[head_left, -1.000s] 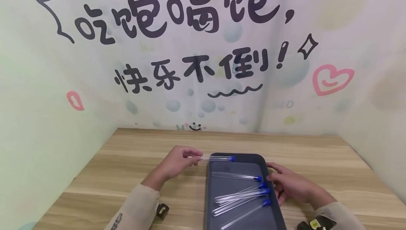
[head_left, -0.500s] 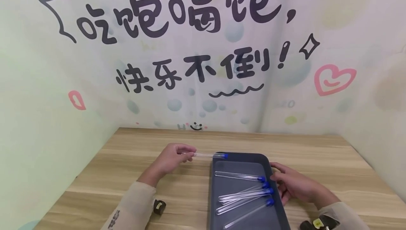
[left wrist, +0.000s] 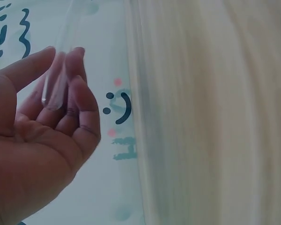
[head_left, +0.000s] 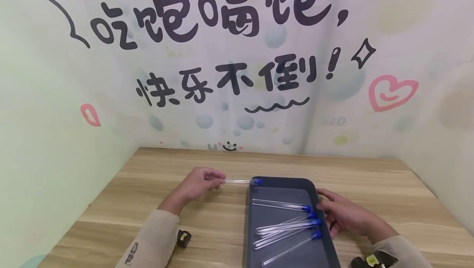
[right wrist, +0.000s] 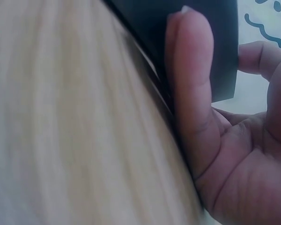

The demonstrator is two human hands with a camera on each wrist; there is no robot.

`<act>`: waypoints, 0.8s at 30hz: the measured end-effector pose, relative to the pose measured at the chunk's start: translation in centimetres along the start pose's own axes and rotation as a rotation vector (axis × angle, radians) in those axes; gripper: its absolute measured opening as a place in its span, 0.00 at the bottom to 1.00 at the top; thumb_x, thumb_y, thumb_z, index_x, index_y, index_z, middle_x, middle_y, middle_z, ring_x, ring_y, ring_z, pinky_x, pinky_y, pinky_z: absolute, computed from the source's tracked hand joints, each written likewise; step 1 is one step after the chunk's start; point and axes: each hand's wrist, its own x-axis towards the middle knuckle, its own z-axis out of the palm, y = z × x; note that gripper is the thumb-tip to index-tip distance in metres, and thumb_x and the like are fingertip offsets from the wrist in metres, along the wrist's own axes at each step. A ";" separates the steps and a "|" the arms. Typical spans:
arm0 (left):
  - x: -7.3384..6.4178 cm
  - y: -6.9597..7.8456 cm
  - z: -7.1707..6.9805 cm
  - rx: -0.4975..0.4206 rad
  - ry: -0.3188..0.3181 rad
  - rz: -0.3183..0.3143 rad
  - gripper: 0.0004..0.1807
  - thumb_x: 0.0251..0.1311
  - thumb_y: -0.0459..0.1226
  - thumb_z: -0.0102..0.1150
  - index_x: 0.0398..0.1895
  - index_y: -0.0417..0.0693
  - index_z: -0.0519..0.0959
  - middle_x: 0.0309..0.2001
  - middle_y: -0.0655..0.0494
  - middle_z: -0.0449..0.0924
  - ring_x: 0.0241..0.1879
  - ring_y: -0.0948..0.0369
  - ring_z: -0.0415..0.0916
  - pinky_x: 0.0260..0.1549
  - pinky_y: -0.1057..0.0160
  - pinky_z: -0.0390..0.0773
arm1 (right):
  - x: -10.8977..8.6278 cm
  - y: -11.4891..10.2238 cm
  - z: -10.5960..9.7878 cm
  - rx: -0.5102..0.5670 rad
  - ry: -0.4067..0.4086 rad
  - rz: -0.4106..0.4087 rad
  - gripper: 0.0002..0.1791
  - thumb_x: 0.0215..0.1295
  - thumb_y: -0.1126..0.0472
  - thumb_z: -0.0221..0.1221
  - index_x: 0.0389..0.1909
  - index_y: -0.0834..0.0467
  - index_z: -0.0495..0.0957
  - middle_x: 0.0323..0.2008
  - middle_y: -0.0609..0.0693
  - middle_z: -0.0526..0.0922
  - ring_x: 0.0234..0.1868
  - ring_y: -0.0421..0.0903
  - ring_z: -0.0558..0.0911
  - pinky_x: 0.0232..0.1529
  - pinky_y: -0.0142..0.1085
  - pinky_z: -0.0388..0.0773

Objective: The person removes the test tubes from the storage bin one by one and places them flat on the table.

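Note:
A clear test tube with a blue cap (head_left: pixel 242 181) is pinched near its rounded end by my left hand (head_left: pixel 201 183). It lies level in the air, its capped end over the far left corner of the dark grey tray (head_left: pixel 252 218). The left wrist view shows the tube's rounded end (left wrist: pixel 55 96) between thumb and fingers. Inside the tray several more capped test tubes (head_left: pixel 283 229) lie loosely, some crossing, caps toward the right. My right hand (head_left: pixel 349 214) holds the tray's right side, thumb at the rim. Up close, a finger (right wrist: pixel 194 61) lies along the tray's dark wall (right wrist: pixel 225 70).
The tray stands on a wood-grain table (head_left: pixel 122 202); its near end runs out of view. A printed cloth (head_left: pixel 207 128) hangs behind the table's back edge. Dark wrist gear (head_left: pixel 183 238) shows by the left sleeve, and more (head_left: pixel 374 259) by the right.
My left hand has drawn the test tube leftward, bringing its cap from over the tray's far side to the far left corner. The right hand stays at the tray; the view shifts slightly.

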 end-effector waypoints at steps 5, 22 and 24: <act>-0.2 -0.2 -0.1 0.059 -0.031 -0.009 0.14 0.55 0.44 0.61 0.44 0.49 0.80 0.39 0.55 0.83 0.39 0.61 0.79 0.42 0.59 0.77 | 0.0 -0.1 0.1 -0.008 0.006 0.002 0.39 0.68 0.55 0.44 0.71 0.53 0.32 0.30 0.54 0.80 0.22 0.42 0.79 0.24 0.42 0.80; -0.5 -1.0 -1.5 0.219 -0.015 0.004 0.09 0.54 0.38 0.62 0.38 0.46 0.83 0.36 0.57 0.84 0.40 0.63 0.79 0.44 0.59 0.75 | 0.2 -0.2 0.1 -0.029 0.024 0.014 0.39 0.67 0.55 0.44 0.71 0.53 0.32 0.29 0.53 0.81 0.21 0.41 0.78 0.23 0.39 0.79; -0.5 -1.1 -1.7 0.234 -0.005 0.002 0.09 0.53 0.37 0.62 0.37 0.46 0.83 0.36 0.56 0.84 0.39 0.63 0.79 0.44 0.58 0.75 | 0.2 -0.1 0.0 -0.031 0.025 0.012 0.39 0.67 0.55 0.44 0.71 0.53 0.32 0.29 0.54 0.80 0.21 0.41 0.78 0.23 0.39 0.79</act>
